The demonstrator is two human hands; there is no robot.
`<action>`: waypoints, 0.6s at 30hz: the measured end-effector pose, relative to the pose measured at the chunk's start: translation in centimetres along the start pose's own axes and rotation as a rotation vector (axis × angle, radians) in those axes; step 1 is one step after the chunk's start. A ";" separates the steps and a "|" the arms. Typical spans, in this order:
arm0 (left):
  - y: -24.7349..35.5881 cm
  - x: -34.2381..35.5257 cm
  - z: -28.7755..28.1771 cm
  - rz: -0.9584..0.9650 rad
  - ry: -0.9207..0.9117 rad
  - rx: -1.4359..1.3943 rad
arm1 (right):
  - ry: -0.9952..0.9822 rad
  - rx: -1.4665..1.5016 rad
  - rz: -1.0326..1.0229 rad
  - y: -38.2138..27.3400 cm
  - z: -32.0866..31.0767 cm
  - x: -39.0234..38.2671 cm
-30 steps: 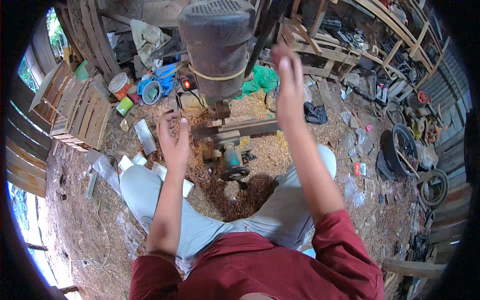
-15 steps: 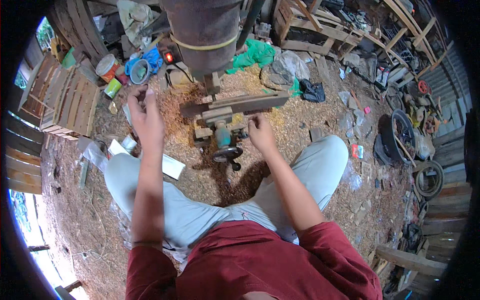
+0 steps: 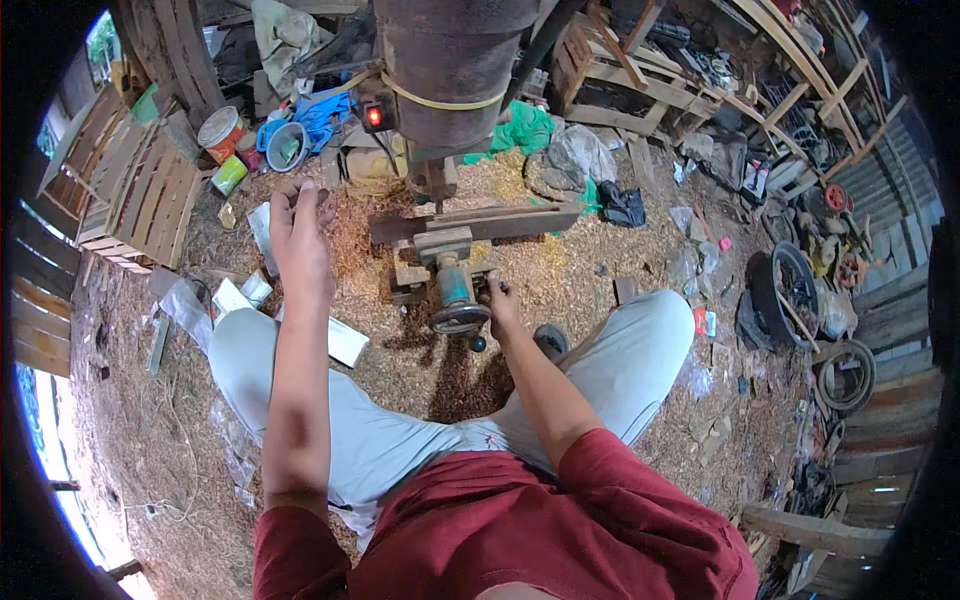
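A dark wooden board (image 3: 500, 222) lies across a worn green vise-like fixture (image 3: 450, 283) with a handwheel (image 3: 460, 318) at its near end. Above the board hangs a square tool tip (image 3: 434, 180) under the big rusty machine head (image 3: 452, 75). My right hand (image 3: 503, 308) is closed round a small dark handle at the fixture's right side, mostly hidden by the fingers. My left hand (image 3: 303, 240) is raised left of the board, apart from it, with loosely bent fingers and nothing plainly in them.
Wood shavings cover the ground under the fixture. A lit red switch (image 3: 374, 116) sits beside the machine head. Buckets (image 3: 286, 147) and slatted crates (image 3: 140, 200) stand at the left. A black tub (image 3: 783, 290) and tires (image 3: 847, 377) lie at the right.
My right hand has moved down and left from beside the board onto the small handle. My left hand stays raised, its fingers a little straighter. The view has shifted slightly.
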State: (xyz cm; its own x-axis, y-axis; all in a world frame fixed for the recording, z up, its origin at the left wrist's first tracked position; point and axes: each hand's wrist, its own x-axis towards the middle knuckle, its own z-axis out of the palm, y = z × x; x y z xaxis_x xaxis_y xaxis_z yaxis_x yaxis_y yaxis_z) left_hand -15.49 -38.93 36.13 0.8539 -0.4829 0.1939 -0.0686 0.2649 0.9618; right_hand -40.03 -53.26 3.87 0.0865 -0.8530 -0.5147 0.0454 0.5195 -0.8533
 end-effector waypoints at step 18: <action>-1.3 1.5 0.2 -0.140 -0.030 -0.105 | -0.100 0.240 0.064 2.3 -2.5 3.2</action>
State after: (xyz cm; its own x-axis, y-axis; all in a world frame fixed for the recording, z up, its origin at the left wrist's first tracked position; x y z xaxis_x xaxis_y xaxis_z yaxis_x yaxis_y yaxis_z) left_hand -14.23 -40.15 35.20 0.8357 -0.5452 0.0665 0.1057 0.2785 0.9546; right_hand -42.16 -54.88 0.07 0.1944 -0.8151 -0.5457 0.2704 0.5793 -0.7690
